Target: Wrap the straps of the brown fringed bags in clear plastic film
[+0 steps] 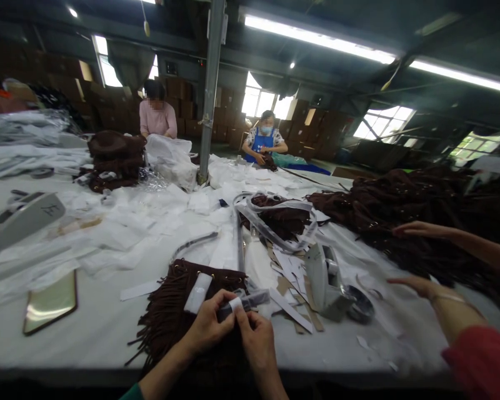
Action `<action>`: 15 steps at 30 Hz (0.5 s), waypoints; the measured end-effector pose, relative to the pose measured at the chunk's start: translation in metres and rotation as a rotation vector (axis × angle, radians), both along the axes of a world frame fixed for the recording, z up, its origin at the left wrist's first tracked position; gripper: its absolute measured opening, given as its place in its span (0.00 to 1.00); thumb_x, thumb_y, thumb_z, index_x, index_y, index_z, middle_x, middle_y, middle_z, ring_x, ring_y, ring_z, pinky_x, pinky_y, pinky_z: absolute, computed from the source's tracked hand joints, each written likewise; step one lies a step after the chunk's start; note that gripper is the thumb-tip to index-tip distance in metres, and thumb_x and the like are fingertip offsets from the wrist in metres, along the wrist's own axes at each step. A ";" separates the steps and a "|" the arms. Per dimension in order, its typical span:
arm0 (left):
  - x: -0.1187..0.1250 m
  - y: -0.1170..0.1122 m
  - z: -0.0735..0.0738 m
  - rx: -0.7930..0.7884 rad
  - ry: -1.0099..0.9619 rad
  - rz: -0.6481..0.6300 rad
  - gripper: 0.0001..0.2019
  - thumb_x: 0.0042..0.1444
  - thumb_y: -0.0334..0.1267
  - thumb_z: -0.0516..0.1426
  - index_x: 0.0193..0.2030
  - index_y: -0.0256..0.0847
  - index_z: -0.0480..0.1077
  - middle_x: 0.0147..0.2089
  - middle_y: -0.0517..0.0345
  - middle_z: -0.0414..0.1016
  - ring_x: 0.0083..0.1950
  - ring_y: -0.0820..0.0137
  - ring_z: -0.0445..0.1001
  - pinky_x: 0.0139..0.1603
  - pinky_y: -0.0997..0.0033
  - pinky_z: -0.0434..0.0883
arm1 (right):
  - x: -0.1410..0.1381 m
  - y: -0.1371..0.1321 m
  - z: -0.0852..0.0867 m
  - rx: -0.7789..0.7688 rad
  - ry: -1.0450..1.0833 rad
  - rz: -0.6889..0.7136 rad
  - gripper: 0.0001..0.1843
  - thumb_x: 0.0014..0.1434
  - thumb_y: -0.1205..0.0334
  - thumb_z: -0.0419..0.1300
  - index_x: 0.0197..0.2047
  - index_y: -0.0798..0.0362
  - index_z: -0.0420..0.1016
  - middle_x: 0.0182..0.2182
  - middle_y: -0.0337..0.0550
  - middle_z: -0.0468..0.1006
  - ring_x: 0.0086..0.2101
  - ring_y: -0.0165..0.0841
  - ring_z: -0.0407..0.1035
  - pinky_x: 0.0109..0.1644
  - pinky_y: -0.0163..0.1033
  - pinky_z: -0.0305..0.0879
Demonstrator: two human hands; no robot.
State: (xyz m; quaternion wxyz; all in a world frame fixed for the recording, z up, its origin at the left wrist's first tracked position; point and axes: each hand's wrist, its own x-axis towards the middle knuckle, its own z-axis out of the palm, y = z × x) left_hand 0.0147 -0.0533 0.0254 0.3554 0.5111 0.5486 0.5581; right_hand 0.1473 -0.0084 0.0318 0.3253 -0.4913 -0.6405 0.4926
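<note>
A dark brown fringed bag (173,294) lies at the table's front edge, with gold eyelets along its top. Above it, my left hand (210,321) and my right hand (256,336) meet in a pinch. Both grip a small bundle wrapped in clear plastic (254,299), with a white strip (235,304) around it. What the plastic encloses is mostly hidden by my fingers. A second white-wrapped piece (198,293) rests on the bag, left of my fingers. From the bag's top left a strap (194,240) curves back.
Right of the bag are paper and card strips (289,278), a tape dispenser (327,280) and a black tape roll (360,304). A co-worker's hands (420,286) reach toward piled brown bags (404,200). A phone-like slab (51,301) and another dispenser (23,216) lie left. A post (210,94) rises mid-table.
</note>
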 end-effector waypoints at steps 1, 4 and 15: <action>0.001 -0.001 0.000 0.013 0.018 -0.005 0.10 0.56 0.38 0.56 0.44 0.40 0.69 0.38 0.55 0.75 0.38 0.67 0.72 0.41 0.71 0.68 | 0.000 0.001 -0.001 -0.010 -0.031 -0.008 0.28 0.51 0.38 0.59 0.19 0.55 0.72 0.17 0.40 0.70 0.23 0.31 0.62 0.24 0.34 0.55; 0.002 -0.002 -0.001 0.047 0.040 -0.006 0.09 0.55 0.36 0.56 0.43 0.40 0.69 0.37 0.55 0.74 0.38 0.66 0.72 0.42 0.71 0.67 | -0.002 0.006 -0.007 -0.052 -0.091 -0.007 0.28 0.50 0.37 0.60 0.15 0.54 0.69 0.15 0.39 0.67 0.21 0.31 0.61 0.22 0.35 0.53; -0.003 0.003 -0.003 -0.054 -0.292 0.066 0.09 0.50 0.35 0.59 0.39 0.39 0.69 0.32 0.61 0.71 0.32 0.72 0.69 0.34 0.75 0.67 | 0.002 0.004 -0.011 -0.344 0.347 0.119 0.25 0.42 0.42 0.69 0.25 0.58 0.74 0.14 0.29 0.58 0.17 0.20 0.47 0.21 0.30 0.40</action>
